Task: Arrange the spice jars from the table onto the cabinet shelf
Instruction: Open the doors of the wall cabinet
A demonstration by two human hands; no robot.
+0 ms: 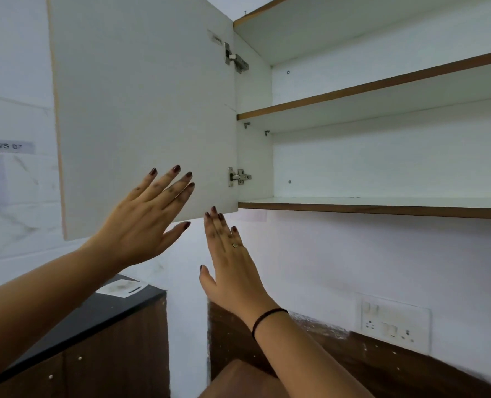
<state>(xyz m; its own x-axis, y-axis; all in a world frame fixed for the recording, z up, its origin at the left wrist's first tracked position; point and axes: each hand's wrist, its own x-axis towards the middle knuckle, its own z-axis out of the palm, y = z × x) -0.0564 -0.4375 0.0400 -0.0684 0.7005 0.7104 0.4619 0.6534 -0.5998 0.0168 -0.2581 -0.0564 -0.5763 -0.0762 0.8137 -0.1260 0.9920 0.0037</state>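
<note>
The left hand (pixel 141 222) and right hand (pixel 234 271), fingers straight and empty, hover near the cabinet door (pixel 141 96).

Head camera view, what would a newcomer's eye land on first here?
Two open hands are raised mid-frame: the left hand is spread before the white cabinet door, swung open at upper left, and the right hand points up toward its lower corner. To the right, the cabinet's brown-edged shelves stand exposed.
</note>
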